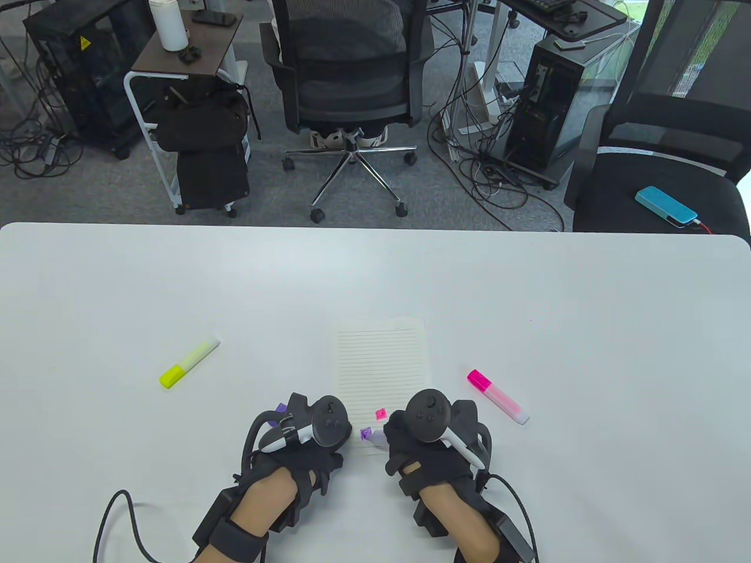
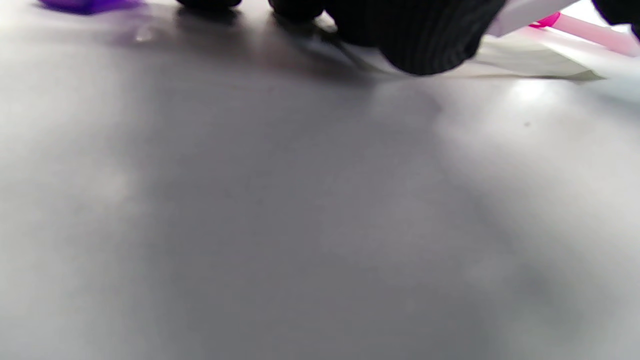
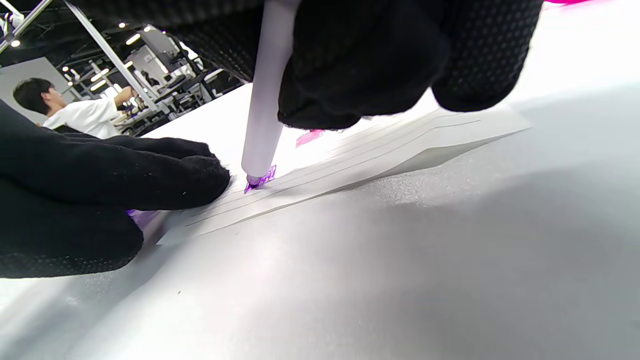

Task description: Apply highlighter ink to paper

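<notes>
A lined paper sheet (image 1: 381, 358) lies on the white table (image 1: 528, 293). My right hand (image 1: 384, 437) grips a purple highlighter (image 3: 262, 100), its tip (image 3: 257, 181) touching the sheet's near left corner on a small purple mark (image 1: 366, 434). A pink mark (image 1: 381, 413) lies just beyond it. My left hand (image 1: 346, 437) rests beside it, its fingers (image 3: 150, 170) lying flat on the sheet's left edge. A purple piece, probably the cap (image 1: 280, 406), lies by the left hand and also shows in the left wrist view (image 2: 90, 5).
A capped pink highlighter (image 1: 497, 396) lies right of the sheet. A capped yellow highlighter (image 1: 189, 363) lies to the left. Beyond the table's far edge are office chairs, a cart and cables. Glove cables trail off the near edge.
</notes>
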`<state>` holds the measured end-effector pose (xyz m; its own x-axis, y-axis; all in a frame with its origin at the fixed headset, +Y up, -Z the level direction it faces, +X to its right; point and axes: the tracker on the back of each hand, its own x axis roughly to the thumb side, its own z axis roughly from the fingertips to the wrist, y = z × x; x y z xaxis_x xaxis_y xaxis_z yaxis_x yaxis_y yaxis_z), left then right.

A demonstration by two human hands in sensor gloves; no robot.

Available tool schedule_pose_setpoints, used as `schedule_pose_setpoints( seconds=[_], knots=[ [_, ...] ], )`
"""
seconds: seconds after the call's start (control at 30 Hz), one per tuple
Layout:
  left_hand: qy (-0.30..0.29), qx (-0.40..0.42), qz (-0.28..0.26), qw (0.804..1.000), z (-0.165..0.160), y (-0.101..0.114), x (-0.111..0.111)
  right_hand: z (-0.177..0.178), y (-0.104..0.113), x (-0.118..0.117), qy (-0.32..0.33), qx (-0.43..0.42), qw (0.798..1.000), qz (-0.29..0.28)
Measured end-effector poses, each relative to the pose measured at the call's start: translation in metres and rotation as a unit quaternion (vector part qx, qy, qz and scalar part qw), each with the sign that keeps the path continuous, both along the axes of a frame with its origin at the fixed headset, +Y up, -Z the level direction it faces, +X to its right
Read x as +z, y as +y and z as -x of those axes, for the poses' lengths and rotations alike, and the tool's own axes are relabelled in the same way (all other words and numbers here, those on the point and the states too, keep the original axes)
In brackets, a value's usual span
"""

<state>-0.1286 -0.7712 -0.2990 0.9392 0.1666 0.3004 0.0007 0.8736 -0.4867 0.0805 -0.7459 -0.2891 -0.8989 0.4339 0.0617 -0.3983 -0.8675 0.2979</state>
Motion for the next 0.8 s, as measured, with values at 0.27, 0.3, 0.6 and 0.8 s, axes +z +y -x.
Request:
schedule_pose_setpoints(
  seconds=[0.27,0.3,0.6,0.8],
  knots=[
    [0.0,0.0,0.0,1.0,0.0002,-0.0001,-0.0001,-0.0028,-0.0012,0.0,-0.004,-0.011,1.0,0.017],
    [0.0,0.0,0.0,1.0,0.0001,-0.0001,-0.0001,-0.0029,-0.0016,0.0,-0.005,-0.011,1.0,0.013],
    [0.0,0.0,0.0,1.0,0.0002,0.0,0.0,-0.0066,-0.0041,-0.0001,-0.008,-0.028,0.999,0.035],
    [0.0,0.001,0.0,1.0,0.0002,0.0,0.0001,-0.0068,-0.0045,0.0001,-0.016,-0.025,0.999,0.023]
  ],
)
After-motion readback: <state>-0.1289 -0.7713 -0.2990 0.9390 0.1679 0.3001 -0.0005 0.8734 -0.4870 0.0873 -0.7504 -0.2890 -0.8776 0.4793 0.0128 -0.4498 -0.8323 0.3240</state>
